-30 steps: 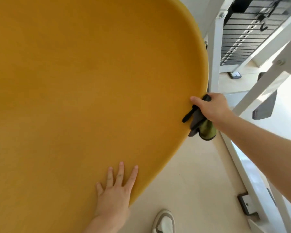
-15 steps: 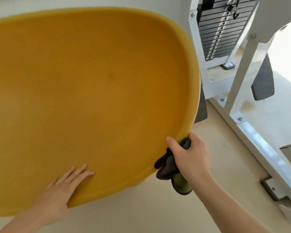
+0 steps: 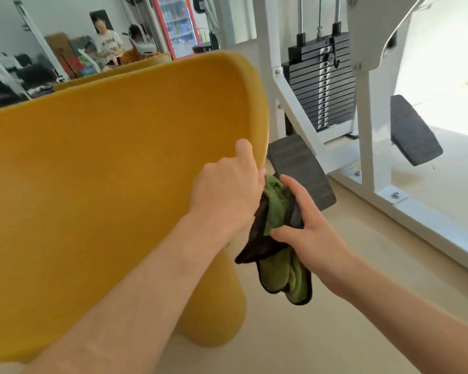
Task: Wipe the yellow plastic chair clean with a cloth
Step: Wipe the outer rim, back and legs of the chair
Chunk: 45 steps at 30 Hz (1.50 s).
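One chair (image 3: 106,171), one cloth (image 3: 277,273), two hands (left hand (image 3: 227,195), right hand (image 3: 308,233)), two pads (image 3: 300,168) (image 3: 414,130), one weight stack (image 3: 322,85) and one fridge (image 3: 179,25) are being shown.

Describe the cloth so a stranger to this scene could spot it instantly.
Start at the big yellow chair. Just off its right edge, the right hand grips a crumpled cloth. It is green and black and hangs limp, unlike the rigid black pedal behind it.

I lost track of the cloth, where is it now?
Head view, right of centre: the cloth hangs from the right hand, beside the left hand gripping the yellow chair at its right edge.
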Each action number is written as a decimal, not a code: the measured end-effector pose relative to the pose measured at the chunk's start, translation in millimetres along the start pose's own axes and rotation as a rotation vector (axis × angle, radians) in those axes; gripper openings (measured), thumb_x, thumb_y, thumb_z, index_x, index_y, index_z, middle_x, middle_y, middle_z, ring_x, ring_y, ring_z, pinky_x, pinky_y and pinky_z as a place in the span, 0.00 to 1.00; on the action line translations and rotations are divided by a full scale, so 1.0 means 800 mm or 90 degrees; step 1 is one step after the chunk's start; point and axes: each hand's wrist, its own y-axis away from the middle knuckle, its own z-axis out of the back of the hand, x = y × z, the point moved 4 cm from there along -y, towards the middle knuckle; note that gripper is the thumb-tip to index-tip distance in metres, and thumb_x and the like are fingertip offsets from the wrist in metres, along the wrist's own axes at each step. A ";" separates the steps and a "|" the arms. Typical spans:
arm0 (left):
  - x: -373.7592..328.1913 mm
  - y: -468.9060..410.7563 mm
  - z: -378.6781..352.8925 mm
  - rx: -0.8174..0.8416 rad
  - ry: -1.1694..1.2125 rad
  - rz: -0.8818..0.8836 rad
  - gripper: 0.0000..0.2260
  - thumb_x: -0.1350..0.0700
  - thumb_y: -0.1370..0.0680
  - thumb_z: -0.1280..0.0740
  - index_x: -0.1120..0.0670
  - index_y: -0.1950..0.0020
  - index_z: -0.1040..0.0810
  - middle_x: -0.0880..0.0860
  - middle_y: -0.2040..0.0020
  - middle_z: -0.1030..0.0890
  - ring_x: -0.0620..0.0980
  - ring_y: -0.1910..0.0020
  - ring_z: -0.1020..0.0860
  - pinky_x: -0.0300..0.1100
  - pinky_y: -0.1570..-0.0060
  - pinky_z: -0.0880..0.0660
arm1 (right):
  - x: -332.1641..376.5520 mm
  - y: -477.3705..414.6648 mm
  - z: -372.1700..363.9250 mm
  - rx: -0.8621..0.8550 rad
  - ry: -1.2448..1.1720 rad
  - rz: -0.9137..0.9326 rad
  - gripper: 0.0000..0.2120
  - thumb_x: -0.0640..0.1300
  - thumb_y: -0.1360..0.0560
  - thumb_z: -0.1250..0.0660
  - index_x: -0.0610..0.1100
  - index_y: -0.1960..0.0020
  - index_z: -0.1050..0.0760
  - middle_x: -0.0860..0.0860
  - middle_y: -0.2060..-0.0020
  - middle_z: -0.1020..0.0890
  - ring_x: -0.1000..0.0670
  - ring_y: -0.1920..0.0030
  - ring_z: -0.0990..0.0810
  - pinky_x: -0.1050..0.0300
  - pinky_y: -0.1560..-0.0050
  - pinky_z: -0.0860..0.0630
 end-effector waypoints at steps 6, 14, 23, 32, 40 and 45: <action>0.011 0.002 0.007 0.160 0.115 0.151 0.18 0.45 0.18 0.44 0.51 0.31 0.36 0.47 0.49 0.23 0.46 0.60 0.25 0.40 0.65 0.34 | 0.013 0.028 0.019 -0.049 -0.083 -0.029 0.46 0.30 0.25 0.36 0.68 0.25 0.55 0.54 0.33 0.30 0.47 0.36 0.26 0.41 0.37 0.25; -0.013 0.025 0.007 0.104 -0.039 0.079 0.13 0.48 0.20 0.38 0.53 0.46 0.39 0.52 0.59 0.24 0.53 0.65 0.27 0.46 0.67 0.30 | -0.011 0.063 0.046 -0.105 -0.131 -0.029 0.19 0.29 0.26 0.40 0.49 0.46 0.23 0.44 0.53 0.18 0.43 0.49 0.18 0.42 0.46 0.20; 0.109 0.193 0.110 0.305 0.281 0.275 0.29 0.59 0.30 0.24 0.34 0.41 0.33 0.41 0.44 0.20 0.46 0.51 0.18 0.49 0.50 0.21 | 0.026 0.093 -0.005 0.030 -0.160 0.149 0.37 0.26 0.23 0.41 0.60 0.26 0.39 0.59 0.30 0.29 0.60 0.30 0.32 0.61 0.30 0.33; 0.113 0.204 0.143 0.113 0.367 0.253 0.14 0.43 0.25 0.31 0.39 0.40 0.26 0.37 0.49 0.20 0.37 0.51 0.21 0.31 0.54 0.25 | 0.061 0.136 -0.129 0.203 -0.103 0.362 0.42 0.28 0.24 0.44 0.67 0.26 0.55 0.70 0.27 0.45 0.68 0.26 0.47 0.70 0.29 0.45; 0.094 0.184 0.142 -0.076 0.244 0.165 0.10 0.45 0.19 0.42 0.47 0.48 0.24 0.47 0.59 0.21 0.45 0.61 0.23 0.37 0.65 0.29 | 0.135 0.047 -0.153 -0.009 0.082 0.376 0.37 0.36 0.22 0.47 0.54 0.22 0.64 0.53 0.21 0.54 0.52 0.23 0.49 0.56 0.25 0.46; 0.093 0.183 0.147 -0.018 0.291 0.167 0.08 0.44 0.20 0.41 0.42 0.44 0.27 0.46 0.56 0.19 0.46 0.59 0.21 0.42 0.63 0.25 | 0.149 -0.028 -0.106 0.057 0.066 0.130 0.38 0.35 0.20 0.46 0.51 0.22 0.67 0.52 0.59 0.28 0.51 0.62 0.23 0.57 0.66 0.25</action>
